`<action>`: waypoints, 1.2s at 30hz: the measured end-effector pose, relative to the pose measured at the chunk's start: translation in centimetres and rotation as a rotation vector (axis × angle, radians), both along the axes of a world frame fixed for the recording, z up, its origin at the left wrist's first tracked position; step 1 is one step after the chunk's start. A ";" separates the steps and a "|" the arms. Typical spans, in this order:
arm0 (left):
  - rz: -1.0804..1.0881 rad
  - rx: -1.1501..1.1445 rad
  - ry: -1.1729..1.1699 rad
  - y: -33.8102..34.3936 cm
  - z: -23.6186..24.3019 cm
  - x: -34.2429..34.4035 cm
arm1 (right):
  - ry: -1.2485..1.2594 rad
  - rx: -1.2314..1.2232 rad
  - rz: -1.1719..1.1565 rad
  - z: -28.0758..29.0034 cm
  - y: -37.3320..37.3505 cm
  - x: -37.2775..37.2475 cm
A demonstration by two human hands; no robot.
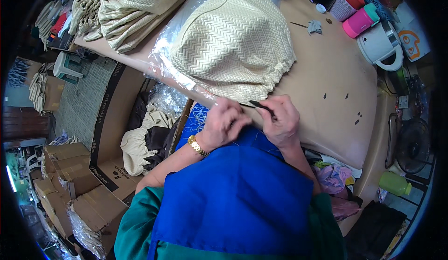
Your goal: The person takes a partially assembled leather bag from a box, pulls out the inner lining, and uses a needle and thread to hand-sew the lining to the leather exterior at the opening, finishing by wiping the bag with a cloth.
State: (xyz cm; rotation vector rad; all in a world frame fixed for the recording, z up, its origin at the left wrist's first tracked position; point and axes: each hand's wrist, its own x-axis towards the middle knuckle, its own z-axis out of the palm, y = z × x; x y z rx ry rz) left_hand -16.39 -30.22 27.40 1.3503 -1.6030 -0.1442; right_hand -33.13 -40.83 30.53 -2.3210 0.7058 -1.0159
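Cloth, cream herringbone, is puffed up at upper ctr of the frame, gathered edge at its lower side, on the tan table. R hand, mid-frame, pinches a small black tool near that edge. L hand's just left of it, pretty blurry, so can't tell if it's pinching anything tbh.

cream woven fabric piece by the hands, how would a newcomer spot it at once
Find the tan table; at its near edge are the left hand and right hand. Just beyond them lies the puffed cream herringbone fabric piece with a gathered edge. Unlike the folded cream fabric stack to its left, it forms one rounded mound.
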 end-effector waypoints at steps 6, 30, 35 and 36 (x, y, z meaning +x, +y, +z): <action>-0.318 0.533 -0.063 2.8 2.4 0.6 | -0.166 0.673 0.011 -0.2 -3.9 -2.5; 0.254 -0.604 -0.115 -9.4 16.2 5.0 | -0.465 -0.267 -0.211 14.6 -3.0 3.8; -0.230 0.322 0.536 -5.6 3.3 0.5 | 0.354 -0.128 -0.290 12.2 -6.5 3.4; -0.305 0.269 0.630 -4.9 1.5 -0.4 | 0.463 -0.011 -0.234 9.3 -7.8 3.8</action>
